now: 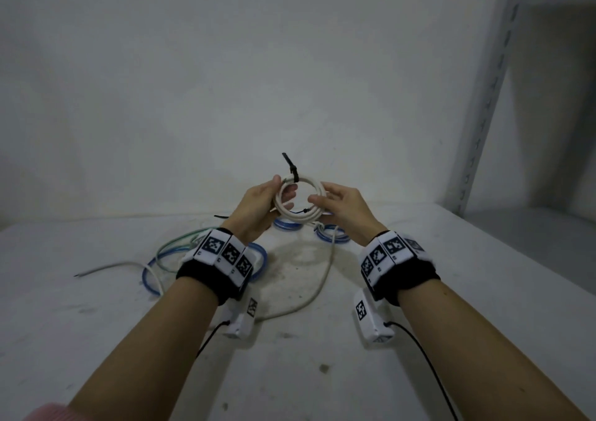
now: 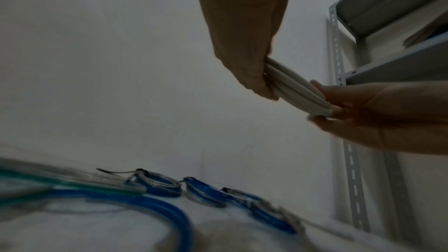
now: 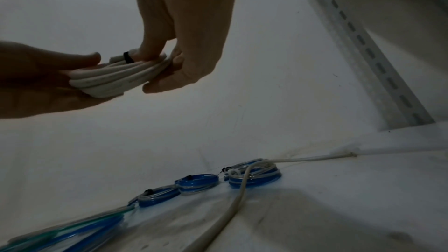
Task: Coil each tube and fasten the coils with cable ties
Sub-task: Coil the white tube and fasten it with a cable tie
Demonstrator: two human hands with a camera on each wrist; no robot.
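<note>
White tube coil held in the air above the bench, between both hands. Left hand grip closed around the coil's left side; right hand pinches its right side. A black cable tie binds the top. 3 tied blue coils lie below.

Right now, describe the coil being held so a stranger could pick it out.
Above the white table, between the left hand and right hand, is a white coil. Unlike the blue coils lying below, it is off-white, with a black cable tie sticking up.
</note>
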